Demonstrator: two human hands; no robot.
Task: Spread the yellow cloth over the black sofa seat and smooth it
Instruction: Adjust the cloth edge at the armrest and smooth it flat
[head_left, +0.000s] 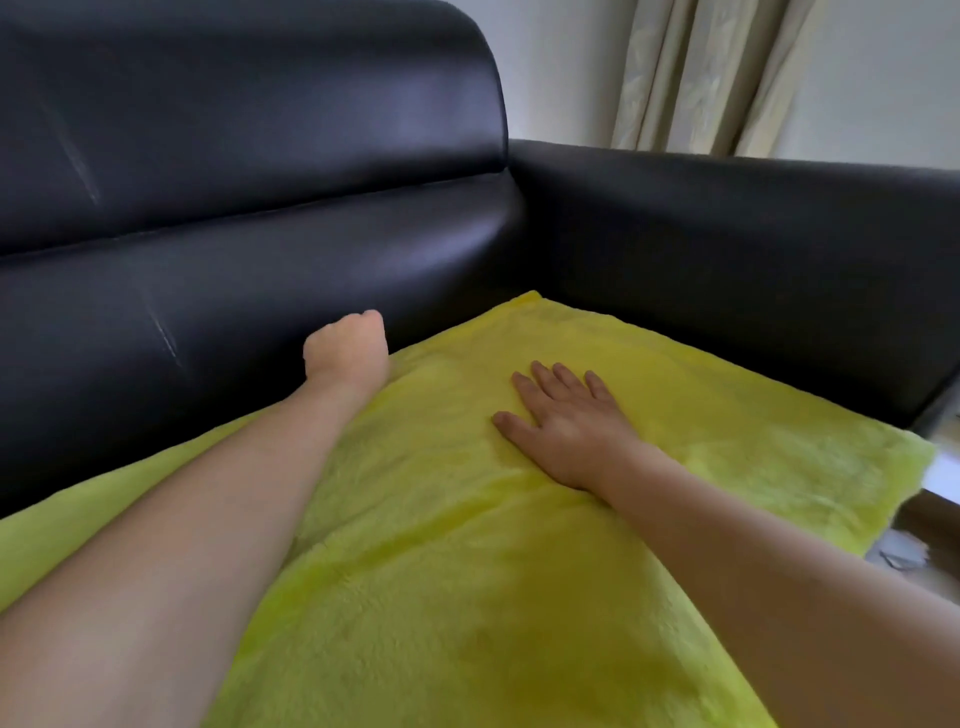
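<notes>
We see the yellow cloth (467, 545) already lying across the black sofa seat, its far edge run up against the backrest (234, 234) and its far right corner tucked close to where the backrest meets the armrest (727, 234); its long axis looks to run left to right along the seat, though the near part runs out of view. Our right hand (566, 426) lies flat on the cloth toward the middle right, fingers (543, 376) straight, slightly spread and relaxed, pointing away toward the far corner, pressing rather than gripping. Our left hand (345, 348) is at the back edge, where cloth meets backrest, knuckles up and fingers curled under out of sight; we cannot tell whether they pinch the edge or merely push it into the gap. We judge that the smoothing turns on this: the uncovered pile toward the armrest lies ahead and right of the right fingers, so that hand is nearer for the sweep, while the left anchors the back edge. Beyond the armrest hangs a pale curtain (701, 78)
</notes>
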